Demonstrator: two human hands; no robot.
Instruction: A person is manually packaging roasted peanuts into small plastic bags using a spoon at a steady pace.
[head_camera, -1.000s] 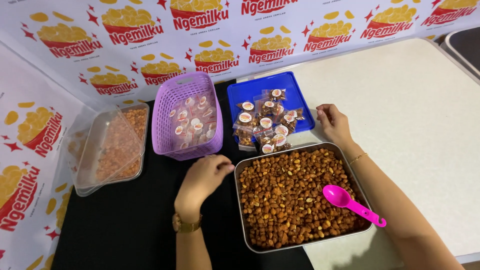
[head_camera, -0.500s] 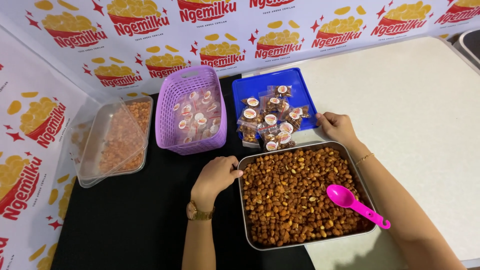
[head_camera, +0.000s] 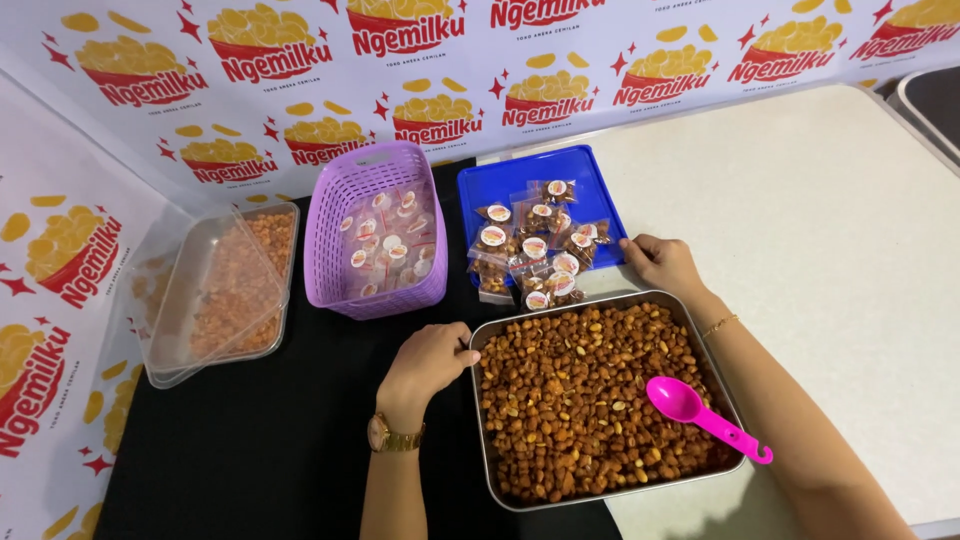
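Both hands have closed in: left hand (head_camera: 428, 362) and right hand (head_camera: 660, 264) grip opposite corners of the metal tray (head_camera: 478, 400) of nuts.

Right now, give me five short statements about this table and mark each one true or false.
1. The scoop lies in the tray of nuts. True.
2. The left hand touches the tray's rim. True.
3. The basket is green. False: purple.
4. The right hand holds the scoop. False: it rests at the tray's far corner, beside the blue lid.
5. The packets lie on the blue lid. True.
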